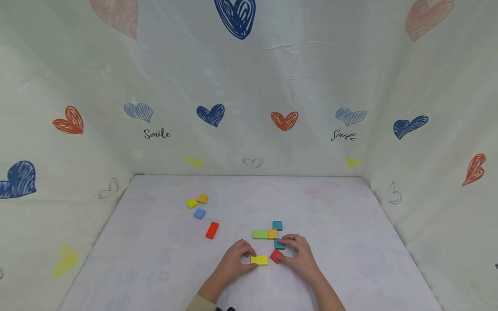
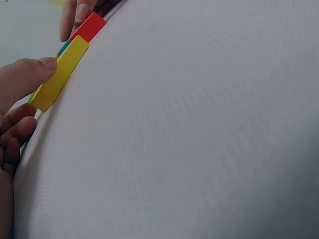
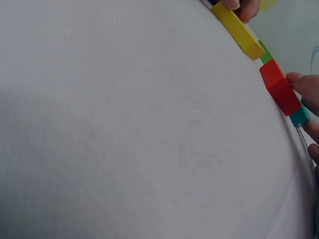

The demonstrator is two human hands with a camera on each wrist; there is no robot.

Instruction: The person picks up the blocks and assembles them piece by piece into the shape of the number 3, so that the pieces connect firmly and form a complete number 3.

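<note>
My left hand [image 1: 235, 259] pinches a yellow rectangular block [image 1: 259, 260] lying on the table, with the thumb along its near side and a finger at its far left corner. Just right of it is a red block [image 1: 276, 256], turned at an angle. My right hand [image 1: 301, 255] rests its thumb on the red block, while a fingertip touches a teal block [image 1: 279, 244] behind it. Beyond these lie a green block [image 1: 260, 234], an orange block [image 1: 272, 234] touching its right end, and another teal block [image 1: 277, 225] farther back.
Left of the hands lies a red rectangular block [image 1: 212, 230]. Farther back are small blue [image 1: 199, 214], yellow [image 1: 192, 203] and orange [image 1: 202, 198] blocks. A heart-printed curtain [image 1: 249, 86] surrounds the white table [image 1: 155, 242] at the back and sides.
</note>
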